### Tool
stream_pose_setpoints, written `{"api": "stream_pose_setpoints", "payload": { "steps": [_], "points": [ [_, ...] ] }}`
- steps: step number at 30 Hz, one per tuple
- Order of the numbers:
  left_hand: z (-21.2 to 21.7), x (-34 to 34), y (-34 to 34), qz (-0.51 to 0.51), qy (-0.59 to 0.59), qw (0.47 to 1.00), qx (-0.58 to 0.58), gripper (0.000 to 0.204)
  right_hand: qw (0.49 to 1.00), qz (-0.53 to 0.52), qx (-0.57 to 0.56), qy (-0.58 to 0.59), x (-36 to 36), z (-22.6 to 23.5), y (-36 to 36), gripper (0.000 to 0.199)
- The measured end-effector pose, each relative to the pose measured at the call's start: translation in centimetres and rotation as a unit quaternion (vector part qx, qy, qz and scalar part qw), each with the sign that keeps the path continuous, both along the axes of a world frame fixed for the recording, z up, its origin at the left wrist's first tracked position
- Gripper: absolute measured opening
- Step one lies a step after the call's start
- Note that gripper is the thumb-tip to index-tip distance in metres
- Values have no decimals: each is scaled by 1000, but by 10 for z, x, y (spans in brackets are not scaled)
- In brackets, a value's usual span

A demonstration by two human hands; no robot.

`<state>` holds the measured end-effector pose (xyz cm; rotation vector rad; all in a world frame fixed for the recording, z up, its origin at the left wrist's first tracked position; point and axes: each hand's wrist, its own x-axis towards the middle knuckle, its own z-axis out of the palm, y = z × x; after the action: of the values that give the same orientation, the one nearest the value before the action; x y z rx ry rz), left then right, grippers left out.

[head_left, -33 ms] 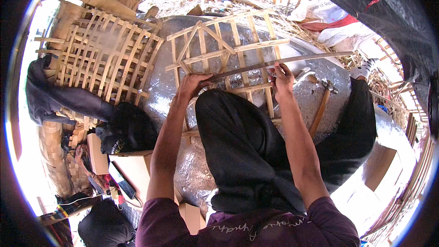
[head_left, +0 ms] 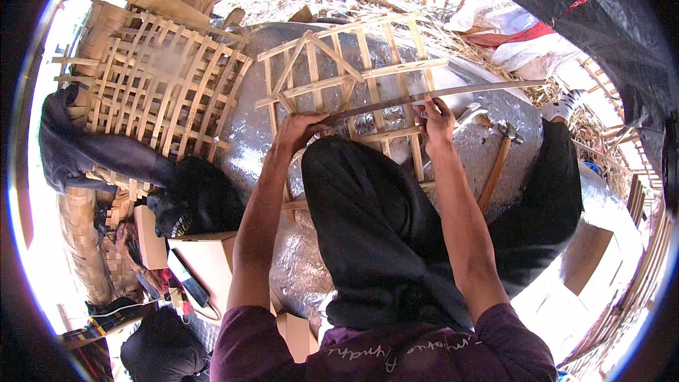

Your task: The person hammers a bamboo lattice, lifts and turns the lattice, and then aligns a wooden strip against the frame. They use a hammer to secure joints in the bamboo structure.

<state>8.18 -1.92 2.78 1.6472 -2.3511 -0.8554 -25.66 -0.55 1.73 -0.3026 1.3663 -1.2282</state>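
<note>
A long, thin brownish strip [head_left: 488, 88], likely bamboo, runs slantwise across in front of my raised knee. Its left end is in my left hand [head_left: 300, 129], with the fingers closed round it. Farther along, my right hand [head_left: 437, 120] pinches the strip between thumb and fingers. The strip's free end reaches out to the right, near my foot. Beneath and beyond it lies a slatted bamboo frame [head_left: 323, 87] with crosspieces and a slanted brace. To the right of my right hand, a hammer [head_left: 496, 170] with a wooden handle rests on the silvery sheet [head_left: 283, 177].
A metal tool [head_left: 469, 117], its kind unclear, lies by the hammer. At left stands a woven bamboo lattice [head_left: 170, 85], with dark cloth [head_left: 127, 158] against it. Cardboard boxes [head_left: 205, 258] sit lower left. White and red sacks [head_left: 506, 32] lie at the far right.
</note>
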Motion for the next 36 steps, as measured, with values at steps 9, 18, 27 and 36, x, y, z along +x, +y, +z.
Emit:
{"api": "stream_pose_setpoints", "payload": {
  "steps": [9,18,27,36],
  "points": [
    [-23,8,8,42,190,980,50,39,998,27,28,45,-4,-2,5,34],
    [-11,-9,29,-53,53,981,-180,51,988,39,32,146,-8,-11,3,31],
    [-33,-4,36,-53,-5,973,-225,58,809,156,-263,502,34,13,19,17],
    [-24,-5,42,-89,-97,949,-287,67,516,493,-289,638,88,22,22,56]
  ]
}}
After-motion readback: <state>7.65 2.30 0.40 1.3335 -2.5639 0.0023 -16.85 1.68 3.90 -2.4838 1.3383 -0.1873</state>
